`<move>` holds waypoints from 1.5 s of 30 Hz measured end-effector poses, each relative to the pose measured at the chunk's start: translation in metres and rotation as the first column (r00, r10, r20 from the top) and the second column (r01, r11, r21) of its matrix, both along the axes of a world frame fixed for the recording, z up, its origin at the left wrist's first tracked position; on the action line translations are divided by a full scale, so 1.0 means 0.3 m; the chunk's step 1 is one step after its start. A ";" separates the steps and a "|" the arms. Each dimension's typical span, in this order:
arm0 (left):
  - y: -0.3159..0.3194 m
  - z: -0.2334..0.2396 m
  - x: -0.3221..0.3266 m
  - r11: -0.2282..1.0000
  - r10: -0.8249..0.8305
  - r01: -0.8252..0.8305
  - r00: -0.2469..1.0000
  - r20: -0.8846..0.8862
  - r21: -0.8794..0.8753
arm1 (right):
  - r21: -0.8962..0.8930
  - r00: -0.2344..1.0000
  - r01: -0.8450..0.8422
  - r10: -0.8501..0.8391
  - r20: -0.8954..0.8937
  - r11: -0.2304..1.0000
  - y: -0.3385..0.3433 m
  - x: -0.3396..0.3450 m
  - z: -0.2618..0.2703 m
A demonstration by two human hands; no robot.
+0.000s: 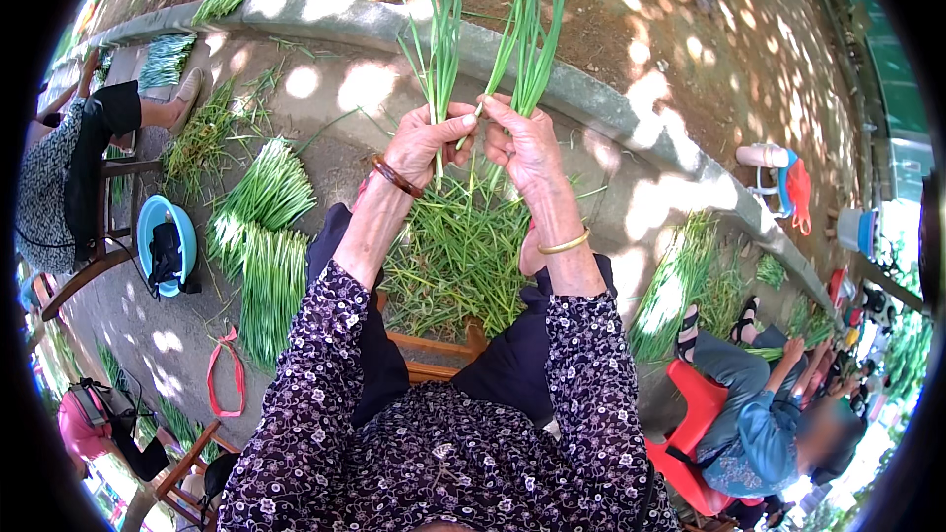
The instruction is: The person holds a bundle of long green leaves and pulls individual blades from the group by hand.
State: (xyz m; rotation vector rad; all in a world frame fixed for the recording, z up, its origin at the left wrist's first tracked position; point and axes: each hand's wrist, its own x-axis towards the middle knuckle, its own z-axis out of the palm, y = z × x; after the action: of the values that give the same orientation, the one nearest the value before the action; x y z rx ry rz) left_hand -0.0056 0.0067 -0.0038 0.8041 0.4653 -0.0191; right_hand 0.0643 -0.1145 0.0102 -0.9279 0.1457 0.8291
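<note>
Both of my hands meet in front of me, above a pile of loose green leaves and trimmings [458,266] on the ground between my knees. My left hand [436,139] holds a few long green stalks [443,63], like garlic chives, leaf ends pointing away from me. In my right hand [521,137] is another small bunch of stalks [538,63]. A single stalk [499,70] slants between the fingertips of both hands, its pale end by my left thumb. Left of my knee lie neat bundles of stalks [270,188], white ends together.
A blue basin [142,236] with a black bag in it stands at left, near a red ribbon loop [214,377]. A concrete kerb [584,89] curves across ahead. A person on a red chair [698,399] sits at right beside more stalks [669,295]; others sit at left.
</note>
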 end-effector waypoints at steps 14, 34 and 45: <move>-0.003 0.009 0.004 0.994 0.047 -0.041 0.997 0.058 -0.097 | 0.026 0.999 -0.037 0.038 -0.029 0.999 0.000 0.000 -0.012; -0.003 -0.004 0.000 0.999 -0.041 0.042 0.998 -0.037 0.034 | 0.237 0.996 0.056 -0.039 -0.076 0.970 0.009 0.020 -0.073; -0.024 0.024 -0.004 0.996 -0.008 0.017 0.994 -0.107 0.083 | 0.260 0.994 0.068 -0.043 -0.099 0.963 0.017 0.011 -0.063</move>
State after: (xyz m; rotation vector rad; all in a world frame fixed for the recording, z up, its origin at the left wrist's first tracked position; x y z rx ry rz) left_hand -0.0067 -0.0003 0.0034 0.8913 0.5655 -0.0547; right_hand 0.0676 -0.1093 -0.0087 -0.6327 0.1376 0.8171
